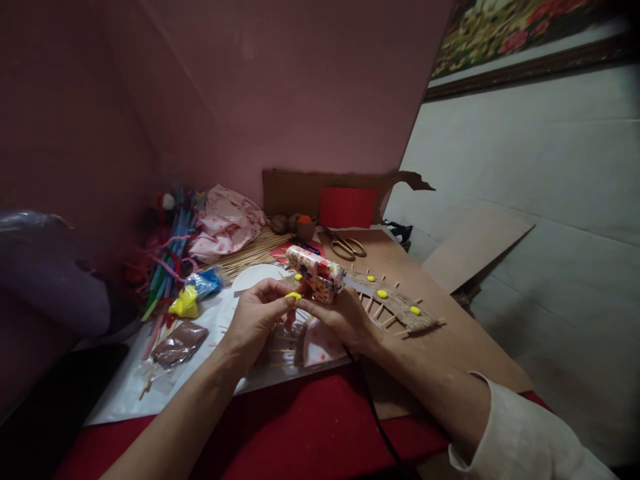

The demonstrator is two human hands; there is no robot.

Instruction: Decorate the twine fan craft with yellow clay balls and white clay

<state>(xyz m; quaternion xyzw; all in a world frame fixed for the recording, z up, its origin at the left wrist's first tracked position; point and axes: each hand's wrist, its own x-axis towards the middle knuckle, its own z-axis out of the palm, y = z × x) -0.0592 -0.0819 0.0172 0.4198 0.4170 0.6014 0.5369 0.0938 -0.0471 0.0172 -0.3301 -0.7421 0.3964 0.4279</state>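
Observation:
Between the thumb and finger of my left hand [259, 312] is a small yellow clay piece [293, 296]. My right hand [350, 320] is wrapped round a flower-patterned glue gun [316, 272], its black cord running down over the table edge. The right thumb reaches to the yellow piece. Behind and right of my hands lies a woven twine-and-stick piece [400, 308] with several yellow clay dots [382, 294] on it. Under my hands is a pink-spotted cloth part [323, 343], partly hidden by them.
Gold-handled scissors [345, 247] lie on the brown board [465, 347]. To the left are a brown clay packet [180, 343], a yellow clay lump [185, 303], a blue packet [210, 283], pipe cleaners [167, 267] and a crumpled pink cloth [225, 223]. A red card [349, 207] leans at the back.

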